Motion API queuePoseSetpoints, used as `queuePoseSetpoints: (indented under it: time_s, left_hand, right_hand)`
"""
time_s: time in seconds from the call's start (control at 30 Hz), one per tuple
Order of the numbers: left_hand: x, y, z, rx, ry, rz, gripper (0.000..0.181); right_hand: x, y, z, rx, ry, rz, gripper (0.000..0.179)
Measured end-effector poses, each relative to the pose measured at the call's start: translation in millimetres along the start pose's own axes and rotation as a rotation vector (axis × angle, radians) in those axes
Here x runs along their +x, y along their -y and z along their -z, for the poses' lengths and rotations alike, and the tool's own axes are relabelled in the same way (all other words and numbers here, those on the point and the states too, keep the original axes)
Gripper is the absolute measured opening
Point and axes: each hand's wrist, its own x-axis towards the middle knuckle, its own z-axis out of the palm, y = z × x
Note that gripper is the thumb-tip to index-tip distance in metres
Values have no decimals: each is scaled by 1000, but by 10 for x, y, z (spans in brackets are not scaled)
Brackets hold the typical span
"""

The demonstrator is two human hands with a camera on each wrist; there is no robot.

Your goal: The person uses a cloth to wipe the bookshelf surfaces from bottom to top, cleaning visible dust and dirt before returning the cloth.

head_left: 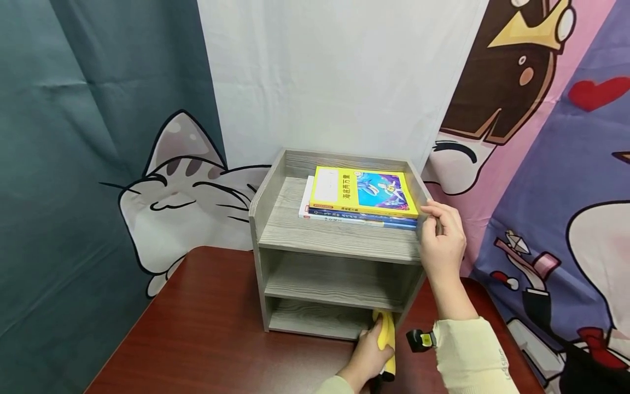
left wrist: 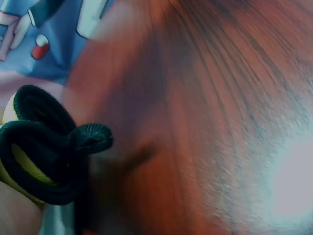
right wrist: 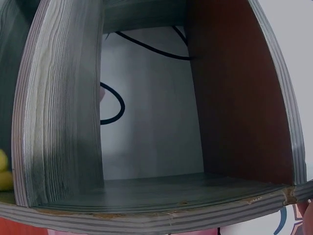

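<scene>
A small grey wood-grain shelf (head_left: 339, 249) stands on the table, its two lower compartments facing me. My left hand (head_left: 369, 353) grips a folded yellow cloth with black trim (head_left: 389, 334) at the shelf's lower right front corner. The trim curls in thick black loops (left wrist: 44, 142) in the left wrist view. My right hand (head_left: 443, 241) holds the top edge of the shelf's right side panel, fingers bent over it. Beside that hand, a yellow picture book (head_left: 364, 191) lies on top of other books (head_left: 344, 215) on the upper board.
The reddish-brown table (head_left: 197, 328) spreads out to the left and front of the shelf. Behind it hangs a curtain (head_left: 344, 76) with cartoon prints. The right wrist view looks through an open-backed shelf compartment (right wrist: 146, 112). A small black device (head_left: 420, 340) sits at my right sleeve.
</scene>
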Motion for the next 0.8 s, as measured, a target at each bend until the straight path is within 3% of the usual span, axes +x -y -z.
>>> queuePoseSetpoints:
  time_s: [0.07,0.2,0.33,0.47,0.6,0.8]
  left_hand:
    - [0,42,-12,22,3,15,71]
    - [-1,50,-5,-42,31,63,71]
    - [3,-77,53,-164,61,113,68]
    - [28,-245,117,-209,31,71,65]
    - [33,-310,132,-125,5,6,63]
    - [31,-272,123,57,23,-25,62]
  right_hand:
    - [-7,-6,-4,-2,4,-4,25]
    - [-17,-12,-5,-7,8,-6,24]
    - [-15,-10,-3,0,-1,5,24]
    - [12,6,-6,14,-8,21,24]
    - [24,18,-4,16,-17,16,24]
    - [7,0,-6,4,-6,0,24]
